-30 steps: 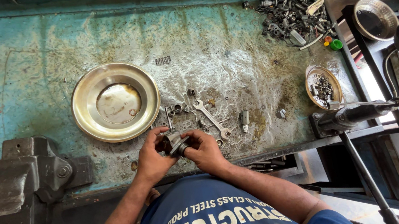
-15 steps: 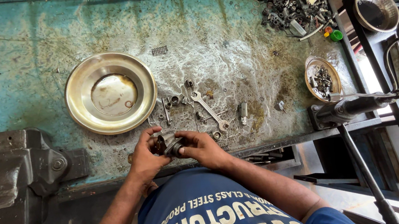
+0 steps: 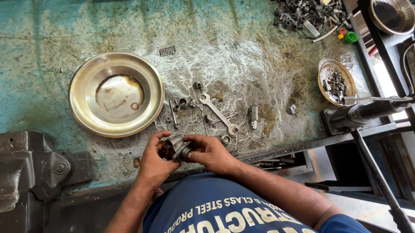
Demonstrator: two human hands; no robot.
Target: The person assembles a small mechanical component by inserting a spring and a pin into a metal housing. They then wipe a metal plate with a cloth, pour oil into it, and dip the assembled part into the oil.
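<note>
- The desk (image 3: 21, 61) is a worn metal top, its teal paint scraped to bare steel through the middle, and it carries everything here.
- A heavy dark bench vise (image 3: 6, 188) is bolted at the near left corner, well apart from the work.
- A round brass-coloured dish (image 3: 89, 112) sits left of centre, with a film of liquid and a small ring in its well.
- The left hand (image 3: 152, 165) and right hand (image 3: 213, 153) meet at the near edge of the desk, both closed around one small dark metal part (image 3: 179, 150), fingers curled tight from either side.
- That part is held just off the surface, between the dish and the spanner. Judging from the grip, it would go best kept low over the desk, so anything that slips free lands there and not on the floor, with one hand steadying while the other turns.
- An open-ended spanner (image 3: 219, 114) lies just beyond the right hand, slanted.
- A small bowl of bits (image 3: 336, 82) stands at the right, and a heap of scrap fittings (image 3: 303, 8) lies at the far right corner.
- A short spring (image 3: 167, 50) lies alone above the dish.
</note>
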